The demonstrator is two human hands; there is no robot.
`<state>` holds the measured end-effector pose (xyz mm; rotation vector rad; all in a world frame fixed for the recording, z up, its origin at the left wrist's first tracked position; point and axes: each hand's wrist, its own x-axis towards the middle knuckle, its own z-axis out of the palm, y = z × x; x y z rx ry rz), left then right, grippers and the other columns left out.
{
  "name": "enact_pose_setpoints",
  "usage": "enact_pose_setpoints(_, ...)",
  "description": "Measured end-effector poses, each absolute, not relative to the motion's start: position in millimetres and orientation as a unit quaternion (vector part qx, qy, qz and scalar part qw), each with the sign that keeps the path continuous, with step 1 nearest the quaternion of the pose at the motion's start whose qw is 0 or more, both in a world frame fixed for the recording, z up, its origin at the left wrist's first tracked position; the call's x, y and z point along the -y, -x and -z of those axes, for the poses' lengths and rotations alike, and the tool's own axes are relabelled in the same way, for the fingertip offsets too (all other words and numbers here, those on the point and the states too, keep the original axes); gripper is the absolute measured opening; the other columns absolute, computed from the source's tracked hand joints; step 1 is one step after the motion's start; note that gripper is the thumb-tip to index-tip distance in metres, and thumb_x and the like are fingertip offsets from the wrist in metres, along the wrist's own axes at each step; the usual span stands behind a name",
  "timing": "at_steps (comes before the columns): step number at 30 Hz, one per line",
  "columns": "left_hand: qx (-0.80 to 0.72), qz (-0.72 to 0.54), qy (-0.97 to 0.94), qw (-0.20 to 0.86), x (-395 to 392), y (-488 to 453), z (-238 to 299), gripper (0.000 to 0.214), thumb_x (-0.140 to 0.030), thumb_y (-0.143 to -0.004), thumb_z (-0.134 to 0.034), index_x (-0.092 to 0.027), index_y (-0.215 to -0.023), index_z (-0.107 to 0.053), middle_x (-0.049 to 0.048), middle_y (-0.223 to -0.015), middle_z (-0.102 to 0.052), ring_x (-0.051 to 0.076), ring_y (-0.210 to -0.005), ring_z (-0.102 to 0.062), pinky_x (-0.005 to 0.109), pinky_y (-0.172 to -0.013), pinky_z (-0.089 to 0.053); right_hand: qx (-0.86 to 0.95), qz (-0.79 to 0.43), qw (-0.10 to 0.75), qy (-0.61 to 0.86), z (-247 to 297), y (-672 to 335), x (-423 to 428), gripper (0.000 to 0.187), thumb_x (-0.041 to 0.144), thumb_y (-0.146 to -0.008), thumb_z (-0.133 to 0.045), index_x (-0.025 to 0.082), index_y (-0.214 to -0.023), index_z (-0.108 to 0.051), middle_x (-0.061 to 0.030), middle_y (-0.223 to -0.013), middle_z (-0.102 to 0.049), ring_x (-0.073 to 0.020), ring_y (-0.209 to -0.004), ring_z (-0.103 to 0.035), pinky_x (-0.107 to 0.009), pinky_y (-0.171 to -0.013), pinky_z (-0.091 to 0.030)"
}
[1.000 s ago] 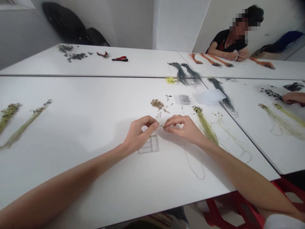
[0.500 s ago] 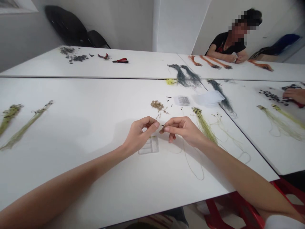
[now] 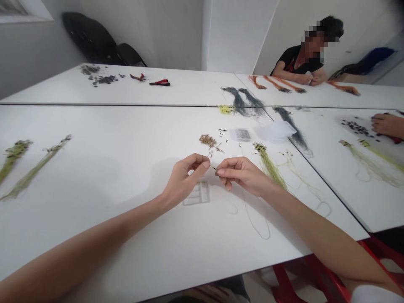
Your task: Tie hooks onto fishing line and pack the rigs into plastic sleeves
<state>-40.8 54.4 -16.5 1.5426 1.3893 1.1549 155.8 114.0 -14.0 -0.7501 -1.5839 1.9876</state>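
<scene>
My left hand [image 3: 189,174] is closed in a pinch, thumb against forefinger, on one end of a short piece of fishing line [image 3: 212,167] with a small dark part on it. Facing it, my right hand [image 3: 241,173] pinches the other side of that piece. A thin pale loop of line [image 3: 269,231] trails from below the right hand onto the table. Under the left wrist lies a clear compartment box [image 3: 196,194]. A pile of small brass-coloured clips [image 3: 207,140] sits just beyond my fingertips. The exact fitting between the fingers is too small to make out.
Bundles of yellow-green line [image 3: 269,166] lie right of my hands, others [image 3: 14,153] far left. Near the clips are tiny black pieces [image 3: 222,132], a small box [image 3: 241,134] and a plastic bag [image 3: 276,131]. Pliers [image 3: 160,83] lie behind. A co-worker's hand [image 3: 388,125] is at right.
My right hand has turned and shifted slightly, and its lower fingers have moved. More of the dark piece and line now shows between my fingertips. The left hand stays nearly still.
</scene>
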Motion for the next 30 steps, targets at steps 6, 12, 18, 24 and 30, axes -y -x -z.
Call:
enact_pose_setpoints(6, -0.528, -0.451, -0.667, 0.269, -53.1, 40.9, 11.9, 0.020, -0.036, -0.091, -0.056, -0.023, -0.102, -0.067, 0.0061, -0.103, -0.063, 0.017, -0.088, -0.058, 0.032, -0.081, -0.047, 0.563, -0.743, 0.223, 0.287, 9.7, -156.3, -111.6, 0.018, 0.032, -0.077, -0.072, 0.015, -0.078, -0.067, -0.0011, -0.067, -0.061, -0.0103, -0.056, -0.055, -0.024, -0.054, -0.047)
enact_pose_setpoints(12, -0.473, -0.387, -0.764, 0.206, -54.8, 41.4, 10.8, 0.017, -0.030, -0.092, -0.054, -0.025, -0.093, -0.071, 0.0046, -0.093, -0.066, 0.019, -0.089, -0.059, 0.035, -0.084, -0.046, 0.581, -0.734, 0.203, 0.287, 8.9, -156.7, -110.4, 0.017, 0.031, -0.078, -0.071, 0.014, -0.078, -0.066, -0.0015, -0.068, -0.062, -0.0089, -0.054, -0.054, -0.023, -0.051, -0.041)
enact_pose_setpoints(18, -0.495, -0.349, -0.781, 0.153, -55.4, 41.6, 11.5, 0.018, -0.027, -0.094, -0.050, -0.024, -0.088, -0.068, 0.0018, -0.088, -0.067, 0.017, -0.084, -0.058, 0.037, -0.083, -0.037, 0.572, -0.752, 0.158, 0.287, 8.5, -156.9, -110.4, 0.024, 0.037, -0.079, -0.069, 0.015, -0.086, -0.064, -0.0066, -0.080, -0.070, -0.0108, -0.055, -0.061, -0.023, -0.049, -0.040)
enact_pose_setpoints(24, -0.525, -0.366, -0.745, 0.186, -54.7, 40.2, 9.9, 0.018, -0.027, -0.093, -0.050, -0.022, -0.083, -0.064, 0.0006, -0.086, -0.068, 0.019, -0.086, -0.057, 0.038, -0.085, -0.036, 0.605, -0.700, 0.231, 0.302, 9.8, -155.1, -110.0, 0.021, 0.029, -0.075, -0.073, 0.016, -0.091, -0.068, 0.0015, -0.068, -0.055, -0.0088, -0.060, -0.047, -0.024, -0.056, -0.038)
enact_pose_setpoints(30, -0.520, -0.391, -0.714, 0.257, -53.7, 40.7, 6.9, 0.018, -0.029, -0.092, -0.052, -0.022, -0.081, -0.064, 0.0017, -0.085, -0.067, 0.019, -0.087, -0.058, 0.035, -0.082, -0.043, 0.650, -0.633, 0.258, 0.331, 11.3, -154.6, -108.8, 0.017, 0.035, -0.078, -0.069, 0.018, -0.081, -0.067, 0.0008, -0.067, -0.052, -0.0102, -0.059, -0.040, -0.025, -0.053, -0.030)
